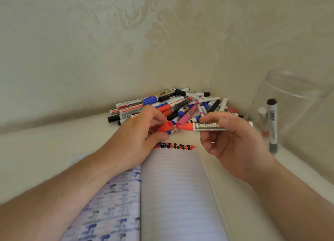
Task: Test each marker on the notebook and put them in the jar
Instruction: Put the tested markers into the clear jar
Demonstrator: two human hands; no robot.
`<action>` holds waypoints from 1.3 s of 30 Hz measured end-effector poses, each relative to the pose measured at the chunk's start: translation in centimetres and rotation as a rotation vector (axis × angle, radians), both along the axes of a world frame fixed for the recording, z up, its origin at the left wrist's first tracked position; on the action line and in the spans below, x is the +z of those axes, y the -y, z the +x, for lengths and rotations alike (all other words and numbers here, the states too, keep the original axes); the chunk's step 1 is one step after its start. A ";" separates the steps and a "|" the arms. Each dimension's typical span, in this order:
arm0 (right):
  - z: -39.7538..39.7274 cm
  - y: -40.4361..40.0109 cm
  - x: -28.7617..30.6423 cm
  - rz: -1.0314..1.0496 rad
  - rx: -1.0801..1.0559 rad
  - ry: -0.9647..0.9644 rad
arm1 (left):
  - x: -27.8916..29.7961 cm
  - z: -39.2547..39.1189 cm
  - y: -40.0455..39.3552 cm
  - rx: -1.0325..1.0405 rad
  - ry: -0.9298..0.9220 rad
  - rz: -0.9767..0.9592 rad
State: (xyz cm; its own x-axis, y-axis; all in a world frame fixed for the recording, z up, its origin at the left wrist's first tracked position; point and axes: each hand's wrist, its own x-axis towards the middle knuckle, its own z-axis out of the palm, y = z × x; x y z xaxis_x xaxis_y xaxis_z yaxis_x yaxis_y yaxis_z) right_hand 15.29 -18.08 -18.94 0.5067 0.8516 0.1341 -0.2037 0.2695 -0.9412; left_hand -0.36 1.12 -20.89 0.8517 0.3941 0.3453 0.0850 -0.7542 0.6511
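Nearest to the person, an open lined notebook (173, 190) lies on the pale worktop (45, 150), its spine running away from them. The left page shows blurred blue and grey ink blotches; the right page is ruled and bare except for a row of small marker test marks (174, 146) in black, blue, orange and red along its far edge.

Just above that far edge, the two hands meet. The right hand (233, 139) pinches a whiteboard marker (207, 126) between thumb and fingers. Its cylindrical barrel lies nearly level, long axis left to right, with the orange-red tip pointing left toward the other hand. The left hand (144, 130) pinches the matching orange-red cap (165, 126), a short tube whose open end faces the marker's tip, with a small gap between them.

Beyond the hands, a loose pile of markers (177, 105) sits against the far edge of the worktop where it meets the wall: smooth plastic barrels with blue, black, red and pink caps, crossing at all angles.

At the far right corner stands a clear jar (292, 103), cylindrical, wide-mouthed and see-through. Inside it stand two markers upright: a tall black-capped marker (272, 125) with a barcode label, and a shorter white-capped marker (263, 121) just to its left.

Behind everything is cream wallpaper (126, 33) with a raised floral pattern.
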 end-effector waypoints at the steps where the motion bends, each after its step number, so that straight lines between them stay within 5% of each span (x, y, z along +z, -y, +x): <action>1: 0.1 -0.1 -0.1 -0.007 -0.002 -0.001 | 0.1 -0.1 0.1 0.000 0.010 -0.005; 10: 0.1 -0.4 -0.4 -0.070 -0.052 0.046 | 0.5 0.1 0.3 -0.061 -0.004 0.066; 19: -0.6 -0.6 -0.4 -0.147 -0.154 0.299 | 0.1 0.1 -0.1 -0.087 0.088 0.114; 28: -1.8 -0.4 -0.9 -0.243 -0.314 1.121 | -0.6 0.2 -0.2 -0.168 0.201 -0.314; 36: -3.4 -1.2 0.2 -0.156 -0.306 0.694 | 0.8 -0.3 -0.4 -0.051 0.249 -0.023; 39: -3.9 0.0 2.2 -0.099 -0.353 0.722 | 1.2 -1.0 -1.9 0.009 0.252 0.085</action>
State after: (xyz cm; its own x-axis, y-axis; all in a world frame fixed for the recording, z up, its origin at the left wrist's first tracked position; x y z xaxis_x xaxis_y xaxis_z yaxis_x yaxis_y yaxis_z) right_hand 11.39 -18.08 -16.79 0.5649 0.6830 0.4630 0.5449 0.1127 -0.8309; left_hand -1.36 3.04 -19.66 0.7317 0.3617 0.5778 -0.0649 -0.8069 0.5872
